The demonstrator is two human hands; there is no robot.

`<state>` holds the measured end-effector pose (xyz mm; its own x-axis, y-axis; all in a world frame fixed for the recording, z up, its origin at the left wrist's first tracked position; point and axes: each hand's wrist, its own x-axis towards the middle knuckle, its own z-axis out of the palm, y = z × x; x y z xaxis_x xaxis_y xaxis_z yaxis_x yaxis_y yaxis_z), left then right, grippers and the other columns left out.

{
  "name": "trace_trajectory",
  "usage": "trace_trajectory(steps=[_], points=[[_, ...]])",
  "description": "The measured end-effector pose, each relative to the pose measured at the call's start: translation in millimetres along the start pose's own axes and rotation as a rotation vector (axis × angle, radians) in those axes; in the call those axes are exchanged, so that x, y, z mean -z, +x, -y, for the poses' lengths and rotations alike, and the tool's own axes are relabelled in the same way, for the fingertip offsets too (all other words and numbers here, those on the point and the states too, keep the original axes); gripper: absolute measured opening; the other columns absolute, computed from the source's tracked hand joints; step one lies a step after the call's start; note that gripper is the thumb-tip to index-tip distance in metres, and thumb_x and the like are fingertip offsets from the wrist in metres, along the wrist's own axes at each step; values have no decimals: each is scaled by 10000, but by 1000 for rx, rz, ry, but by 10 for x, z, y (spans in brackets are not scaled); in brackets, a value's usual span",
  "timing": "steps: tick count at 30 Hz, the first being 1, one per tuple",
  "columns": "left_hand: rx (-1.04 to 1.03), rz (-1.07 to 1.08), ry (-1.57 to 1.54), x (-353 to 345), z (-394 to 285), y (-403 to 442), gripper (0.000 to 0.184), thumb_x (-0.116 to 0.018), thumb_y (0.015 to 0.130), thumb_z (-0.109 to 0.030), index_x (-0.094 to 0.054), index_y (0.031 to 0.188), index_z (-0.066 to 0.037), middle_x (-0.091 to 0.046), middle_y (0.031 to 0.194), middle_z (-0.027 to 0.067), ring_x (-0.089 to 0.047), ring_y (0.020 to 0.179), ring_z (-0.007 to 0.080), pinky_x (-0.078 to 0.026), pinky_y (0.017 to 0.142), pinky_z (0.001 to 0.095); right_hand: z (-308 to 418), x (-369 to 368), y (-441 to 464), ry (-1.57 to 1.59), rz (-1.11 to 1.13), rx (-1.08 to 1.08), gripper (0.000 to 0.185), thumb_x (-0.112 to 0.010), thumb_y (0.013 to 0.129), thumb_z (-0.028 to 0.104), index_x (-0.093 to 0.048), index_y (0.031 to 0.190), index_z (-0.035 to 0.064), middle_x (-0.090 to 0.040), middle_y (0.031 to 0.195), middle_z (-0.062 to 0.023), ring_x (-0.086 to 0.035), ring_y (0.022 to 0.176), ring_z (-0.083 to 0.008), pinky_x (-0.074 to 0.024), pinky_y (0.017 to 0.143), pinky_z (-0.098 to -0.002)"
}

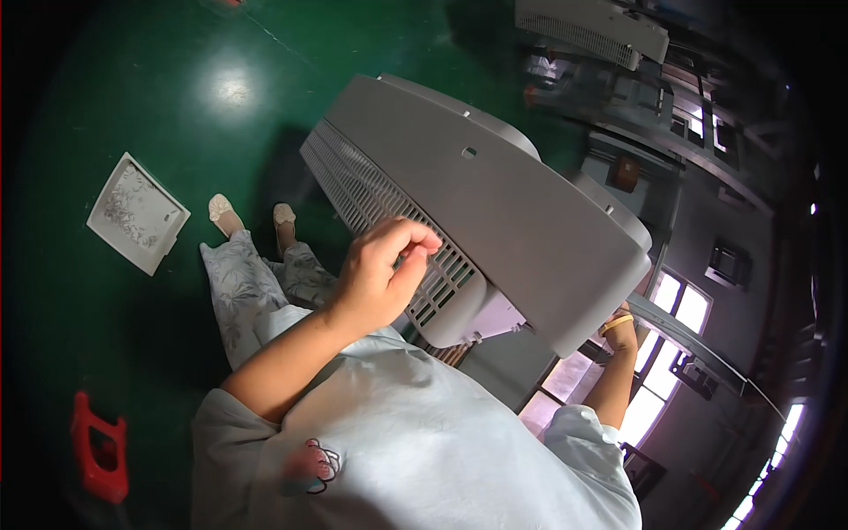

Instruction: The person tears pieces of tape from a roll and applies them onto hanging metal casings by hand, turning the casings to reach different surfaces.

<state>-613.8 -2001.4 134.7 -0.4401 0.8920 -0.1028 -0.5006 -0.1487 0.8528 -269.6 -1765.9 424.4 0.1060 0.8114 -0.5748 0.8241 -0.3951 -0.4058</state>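
Observation:
A long grey plastic casing with a slatted grille (521, 194), like an air conditioner cover, lies slantwise across the middle of the view. Over the grille's near end is my left hand (384, 269), its fingers curled and thumb brought toward the index finger. Whatever may be in that pinch is too small to make out. My right hand (621, 329), with a yellow band near the wrist, is at the casing's right end and grips its edge. The fingers of that hand are largely hidden behind the casing.
On the green floor at left lies a shallow white tray (166, 250) holding small loose pieces. A red plastic object (102, 455) is at lower left. Another grilled casing (592, 31) sits at upper right, near metal frames and rails (698, 340).

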Motion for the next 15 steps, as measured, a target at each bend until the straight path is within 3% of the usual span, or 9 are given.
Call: trace_trajectory(steps=[2, 4, 6, 11, 14, 15], points=[[-298, -75, 156, 16, 58, -127, 138, -606, 851, -27, -632, 978, 19, -662, 1006, 129, -628, 943, 264, -495, 838, 357, -15, -38, 31, -51, -6, 59, 696, -806, 664, -11, -421, 1226, 134, -595, 1132, -76, -642, 991, -245, -590, 817, -402], [-397, 16, 225, 58, 92, -273, 370, -654, 849, -242, -634, 1105, 25, -602, 1204, 186, -568, 1099, 356, -455, 948, 444, -6, -66, 11, -39, -10, 58, 721, -800, 661, -16, -412, 1252, 124, -596, 1148, -96, -642, 1001, -261, -587, 826, -420], [-437, 37, 308, 72, 102, -352, 460, -654, 849, -302, -619, 1164, 31, -572, 1257, 207, -549, 1146, 381, -442, 977, 460, -16, -56, 1, -67, -22, 0, 771, -799, 659, -12, -394, 1302, 120, -594, 1154, -114, -638, 1015, -279, -581, 836, -436], [-463, 79, 286, 57, 14, -275, 562, -682, 828, -351, -588, 1231, 29, -556, 1289, 193, -531, 1193, 362, -418, 1008, 466, -119, 26, -6, -55, -59, -41, 814, -749, 688, -46, -349, 1374, 131, -551, 1216, -124, -607, 1059, -291, -565, 868, -433], [-396, 206, 350, -72, -213, -162, 780, -681, 829, -423, -412, 1419, 10, -353, 1495, 213, -339, 1393, 369, -300, 1097, 548, -32, -61, -70, -53, -44, -43, 800, -730, 698, -71, -343, 1372, 116, -565, 1197, -109, -608, 1064, -289, -561, 871, -436], [-413, 249, 367, -137, -276, -117, 819, -664, 840, -449, -362, 1450, 6, -306, 1526, 204, -293, 1420, 360, -250, 1126, 530, -160, 84, 12, -96, -36, -39, 784, -730, 695, -72, -345, 1358, 95, -569, 1183, -114, -617, 1054, -288, -567, 864, -444]])
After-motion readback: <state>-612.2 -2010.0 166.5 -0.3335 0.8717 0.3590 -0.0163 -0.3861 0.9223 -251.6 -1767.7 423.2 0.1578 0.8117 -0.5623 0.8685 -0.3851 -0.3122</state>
